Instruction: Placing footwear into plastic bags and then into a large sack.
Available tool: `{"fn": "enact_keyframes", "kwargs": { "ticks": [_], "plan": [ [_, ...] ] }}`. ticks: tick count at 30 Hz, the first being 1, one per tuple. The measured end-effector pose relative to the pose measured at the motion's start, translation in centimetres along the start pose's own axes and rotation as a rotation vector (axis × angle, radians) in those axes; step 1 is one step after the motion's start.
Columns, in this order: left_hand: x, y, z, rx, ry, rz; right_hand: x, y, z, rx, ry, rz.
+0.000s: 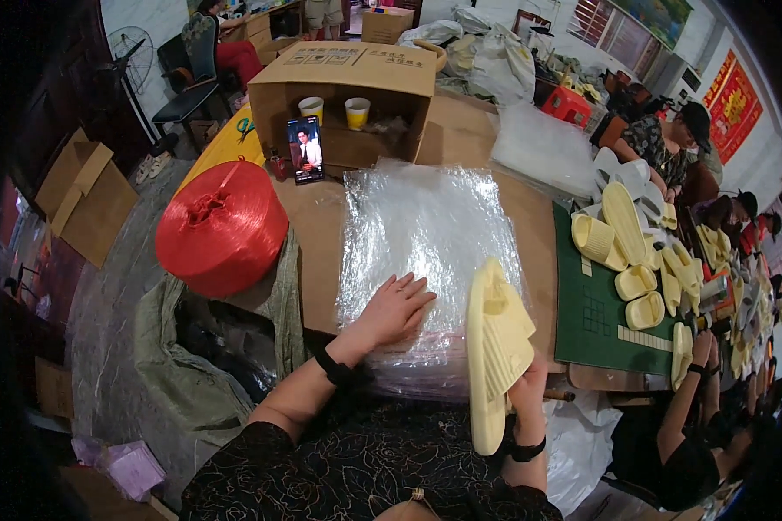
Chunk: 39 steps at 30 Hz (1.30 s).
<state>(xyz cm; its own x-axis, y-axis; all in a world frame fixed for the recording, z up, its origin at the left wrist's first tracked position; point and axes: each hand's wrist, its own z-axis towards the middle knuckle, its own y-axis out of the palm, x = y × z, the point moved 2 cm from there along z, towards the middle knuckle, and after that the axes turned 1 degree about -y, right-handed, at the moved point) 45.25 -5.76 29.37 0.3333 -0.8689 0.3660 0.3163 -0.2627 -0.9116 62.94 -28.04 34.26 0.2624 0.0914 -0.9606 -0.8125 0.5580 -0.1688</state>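
Note:
My left hand lies flat on a stack of clear plastic bags, its fingers stretched out. At the right edge of that stack, my right hand grips a pale yellow slipper. The slipper is raised and turned on its side, its ribbed strap facing right. Some of my right fingers are hidden behind or inside it. More yellow slippers lie to the right on a green mat.
A big red roll of plastic twine stands at left, above an open woven sack. Behind the bags are a cardboard box with paper cups and an upright phone. Co-workers sit along the right; another plastic sheet stack lies back right.

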Motion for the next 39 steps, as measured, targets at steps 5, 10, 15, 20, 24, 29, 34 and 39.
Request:
{"fn": "enact_keyframes", "kwargs": {
  "ticks": [5,10,15,20,24,29,34,39],
  "plan": [
    [0.0,-1.1,0.7,0.127,-0.118,-0.411,-1.5,1.6,0.4,-0.200,0.002,-0.100],
    [-0.8,-1.9,0.8,0.267,-0.246,-0.635,-2.4,1.3,0.7,-0.267,-0.023,-0.344],
    [-0.4,-2.8,1.8,0.214,-0.316,-0.804,-3.8,1.4,0.5,-0.344,-0.018,-0.417],
    [-0.5,-3.1,1.6,0.136,-0.206,-0.862,-2.0,1.0,1.2,-0.282,-0.026,-0.562],
    [0.9,-4.7,1.4,0.123,-0.086,-0.695,-2.6,0.5,1.8,-0.152,-0.029,-0.683],
    [3.0,-5.7,1.3,0.087,0.110,-0.445,-2.2,1.7,2.1,-0.124,-0.124,-0.814],
    [5.1,-5.4,1.1,0.028,0.307,-0.272,-1.9,4.3,3.2,-0.179,-0.186,-0.852],
    [5.7,-6.0,0.7,-0.029,0.407,-0.314,2.0,6.6,5.4,-0.152,-0.243,-0.749]
  ]
}}
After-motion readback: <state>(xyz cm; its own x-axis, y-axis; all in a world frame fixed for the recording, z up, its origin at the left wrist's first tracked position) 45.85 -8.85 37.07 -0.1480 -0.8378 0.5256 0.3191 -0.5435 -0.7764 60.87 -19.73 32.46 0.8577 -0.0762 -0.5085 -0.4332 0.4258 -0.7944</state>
